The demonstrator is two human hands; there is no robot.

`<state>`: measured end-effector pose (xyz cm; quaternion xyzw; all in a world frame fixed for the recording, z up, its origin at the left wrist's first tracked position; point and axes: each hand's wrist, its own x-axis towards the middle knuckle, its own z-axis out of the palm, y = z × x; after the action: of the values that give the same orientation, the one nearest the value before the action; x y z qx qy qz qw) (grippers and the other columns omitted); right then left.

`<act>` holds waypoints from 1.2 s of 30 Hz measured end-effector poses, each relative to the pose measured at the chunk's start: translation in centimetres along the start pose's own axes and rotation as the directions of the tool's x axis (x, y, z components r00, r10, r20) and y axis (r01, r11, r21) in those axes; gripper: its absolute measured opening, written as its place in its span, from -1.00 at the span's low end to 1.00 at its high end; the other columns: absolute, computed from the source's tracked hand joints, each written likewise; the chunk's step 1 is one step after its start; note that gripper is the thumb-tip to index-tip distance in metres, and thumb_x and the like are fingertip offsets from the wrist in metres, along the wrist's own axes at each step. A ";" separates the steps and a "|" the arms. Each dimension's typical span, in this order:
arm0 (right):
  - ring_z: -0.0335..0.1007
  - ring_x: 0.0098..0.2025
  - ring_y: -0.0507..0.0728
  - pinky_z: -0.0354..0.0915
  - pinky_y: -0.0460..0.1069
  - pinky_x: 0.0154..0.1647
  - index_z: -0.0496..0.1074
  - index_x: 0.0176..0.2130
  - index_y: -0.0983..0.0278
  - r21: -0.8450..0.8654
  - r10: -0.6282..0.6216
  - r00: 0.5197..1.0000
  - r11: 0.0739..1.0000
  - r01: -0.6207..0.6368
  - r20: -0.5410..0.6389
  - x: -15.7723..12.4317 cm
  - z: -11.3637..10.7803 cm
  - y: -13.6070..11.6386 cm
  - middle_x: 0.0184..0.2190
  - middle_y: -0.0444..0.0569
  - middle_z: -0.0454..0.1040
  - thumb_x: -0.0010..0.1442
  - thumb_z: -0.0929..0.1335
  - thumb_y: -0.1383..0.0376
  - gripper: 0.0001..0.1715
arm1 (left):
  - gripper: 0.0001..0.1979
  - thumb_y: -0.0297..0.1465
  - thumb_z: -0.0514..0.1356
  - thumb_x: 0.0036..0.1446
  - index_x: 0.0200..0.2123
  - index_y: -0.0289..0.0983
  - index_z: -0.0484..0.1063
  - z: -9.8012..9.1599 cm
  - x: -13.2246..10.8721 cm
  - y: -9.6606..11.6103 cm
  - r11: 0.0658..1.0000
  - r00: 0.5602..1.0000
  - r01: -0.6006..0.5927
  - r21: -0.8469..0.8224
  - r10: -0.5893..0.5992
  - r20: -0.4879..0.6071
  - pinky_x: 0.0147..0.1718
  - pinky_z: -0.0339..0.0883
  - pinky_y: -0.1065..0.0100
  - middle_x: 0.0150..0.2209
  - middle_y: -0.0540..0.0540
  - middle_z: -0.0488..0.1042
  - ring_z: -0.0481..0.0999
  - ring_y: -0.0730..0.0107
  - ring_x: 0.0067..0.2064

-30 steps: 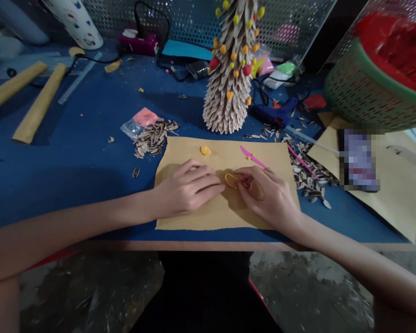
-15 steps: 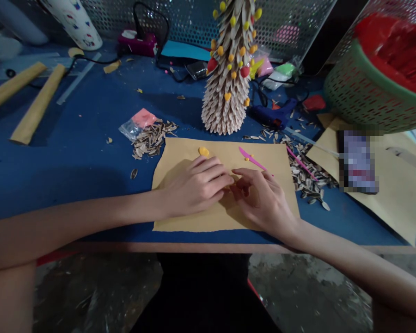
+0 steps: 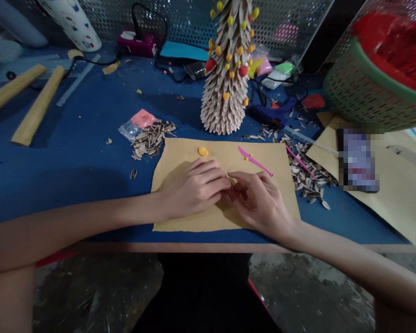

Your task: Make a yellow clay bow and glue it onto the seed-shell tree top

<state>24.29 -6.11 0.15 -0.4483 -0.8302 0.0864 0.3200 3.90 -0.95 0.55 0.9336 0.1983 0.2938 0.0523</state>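
Two bare hands meet fingertip to fingertip on a brown paper sheet (image 3: pixel 180 219) on a blue tabletop (image 3: pixel 72 157). The left hand (image 3: pixel 194 188) lies palm down, fingers flat, gripping nothing. The right hand (image 3: pixel 260 202) curls toward it; whether it pinches anything is hidden. They seem to be pressing something small, which calls for light fingertip work. A yellow clay blob (image 3: pixel 203 151) lies just beyond the left hand, and a pink tool (image 3: pixel 254 161) just beyond the right.

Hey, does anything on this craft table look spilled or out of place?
Yes. Sunflower seeds are spilled in two loose heaps on the blue table: one off the brown paper's far left corner beside a small plastic bag, one along its right edge. A stray seed lies alone off the paper's left edge. Nothing looks broken.
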 end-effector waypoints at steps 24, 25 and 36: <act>0.45 -0.41 0.13 0.25 0.04 -0.26 0.24 -0.25 0.22 -0.061 0.059 0.989 0.997 -0.051 0.138 0.0 -0.6 0.0 -0.39 -0.06 0.50 0.29 0.39 0.07 -0.68 | -0.84 -0.44 0.15 0.36 -0.27 -0.27 0.52 -0.3 -0.3 -0.3 1.000 1.000 0.018 0.001 -0.018 -0.001 -0.24 0.27 0.28 -0.32 -0.04 0.61 0.50 0.34 -0.23; 0.44 -0.41 0.13 0.24 0.05 -0.26 0.24 -0.27 0.22 -0.080 0.063 0.988 0.995 -0.052 0.141 0.1 -0.5 -0.1 -0.39 -0.05 0.50 0.29 0.38 0.07 -0.68 | -0.85 -0.44 0.16 0.35 -0.27 -0.27 0.52 -0.3 -0.4 -0.3 1.000 1.000 0.016 0.002 -0.016 -0.004 -0.24 0.27 0.28 -0.31 -0.05 0.61 0.50 0.34 -0.23; 0.45 -0.41 0.17 0.20 0.05 -0.29 0.24 -0.29 0.24 -0.203 0.030 0.993 0.979 -0.007 0.110 1.1 0.6 -0.5 -0.43 -0.03 0.50 0.21 0.37 0.17 -0.76 | -0.85 -0.43 0.17 0.35 -0.25 -0.26 0.55 -0.6 -1.0 -0.5 0.998 0.998 0.051 -0.028 -0.050 0.022 -0.26 0.25 0.30 -0.30 -0.05 0.61 0.50 0.36 -0.23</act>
<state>23.16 -5.46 0.42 -0.4808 -0.8471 0.0296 0.2246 2.62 -0.89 0.35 0.9305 0.2171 0.2852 0.0750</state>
